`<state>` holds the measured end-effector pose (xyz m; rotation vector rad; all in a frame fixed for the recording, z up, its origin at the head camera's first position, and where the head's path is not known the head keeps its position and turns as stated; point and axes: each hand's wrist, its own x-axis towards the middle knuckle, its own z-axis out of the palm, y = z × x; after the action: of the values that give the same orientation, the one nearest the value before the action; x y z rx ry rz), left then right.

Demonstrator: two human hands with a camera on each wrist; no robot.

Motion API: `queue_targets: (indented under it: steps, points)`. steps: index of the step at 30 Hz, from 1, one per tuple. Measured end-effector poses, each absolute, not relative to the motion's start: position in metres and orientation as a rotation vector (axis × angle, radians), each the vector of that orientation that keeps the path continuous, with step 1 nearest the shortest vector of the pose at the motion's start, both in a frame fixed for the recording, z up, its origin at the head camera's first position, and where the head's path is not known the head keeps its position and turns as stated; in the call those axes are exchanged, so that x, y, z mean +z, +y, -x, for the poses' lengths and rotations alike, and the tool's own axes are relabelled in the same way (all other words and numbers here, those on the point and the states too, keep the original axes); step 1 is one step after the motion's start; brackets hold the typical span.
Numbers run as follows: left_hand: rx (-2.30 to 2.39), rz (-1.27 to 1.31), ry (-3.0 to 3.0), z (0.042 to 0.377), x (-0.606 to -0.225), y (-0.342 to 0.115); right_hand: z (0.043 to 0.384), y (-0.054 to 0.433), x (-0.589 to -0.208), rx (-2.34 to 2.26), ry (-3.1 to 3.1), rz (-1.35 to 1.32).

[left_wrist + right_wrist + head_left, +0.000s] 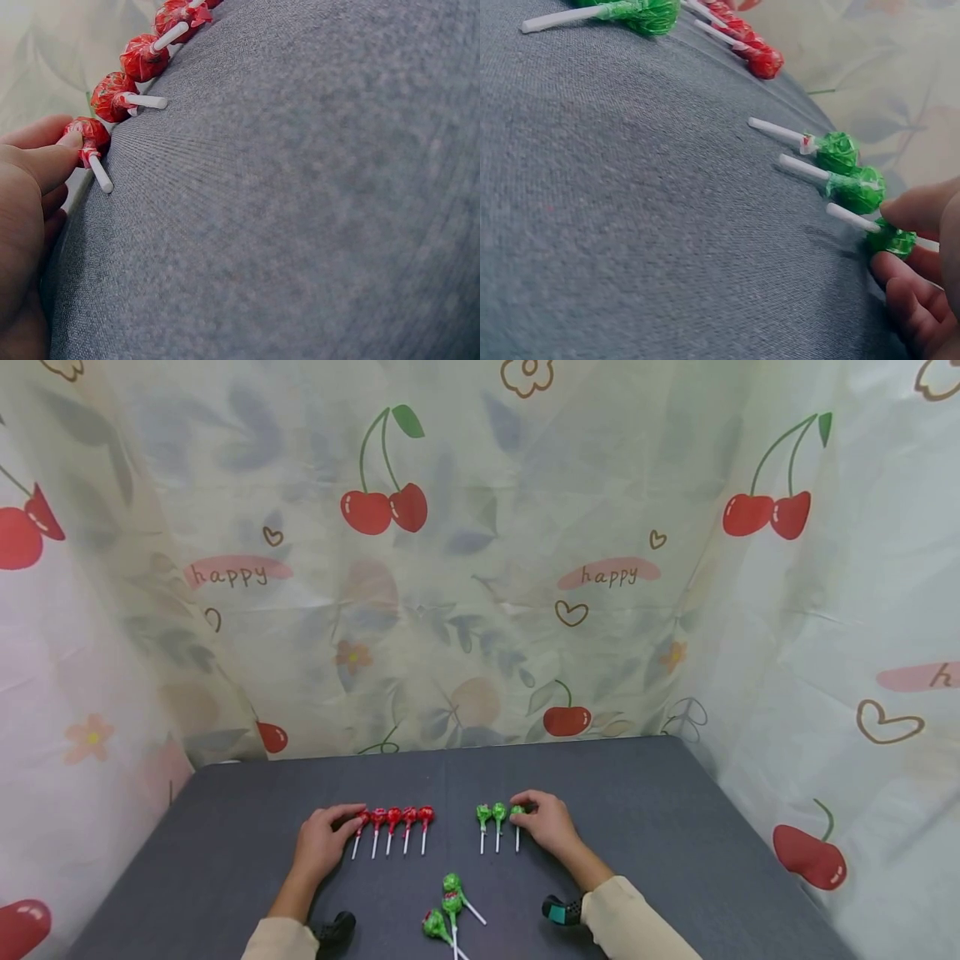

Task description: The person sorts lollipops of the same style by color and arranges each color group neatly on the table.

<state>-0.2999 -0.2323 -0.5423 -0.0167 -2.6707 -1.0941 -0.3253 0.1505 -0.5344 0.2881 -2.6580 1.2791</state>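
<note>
My left hand (pixel 321 842) pinches the wrapped head of the leftmost red lollipop (pixel 88 139) between thumb and fingers. Several more red lollipops (pixel 393 817) stretch to its right in a row, white sticks toward me. On the other side, my right hand (pixel 552 827) has thumb and fingers around the head of a green lollipop (pixel 891 238), the rightmost of three side by side. Its two neighbours, a middle green lollipop (pixel 857 189) and a left green lollipop (pixel 837 151), lie untouched with sticks pointing the same way.
Nearer me, three green lollipops (pixel 452 902) lie in a loose, overlapping heap between my forearms. Everything rests on a dark grey cloth-covered table (pixel 637 793). A cherry-printed curtain (pixel 465 635) encloses its back and sides. Dark wrist straps (pixel 562 910) show beside the sleeves.
</note>
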Motion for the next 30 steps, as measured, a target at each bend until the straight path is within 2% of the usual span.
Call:
queue_targets:
  steps: [30]
  points:
    - [-1.082, 0.021, -2.677, 0.3004, -0.5431, -0.2333, 0.3293, 0.1549, -0.5363, 1.330, -2.671, -0.304]
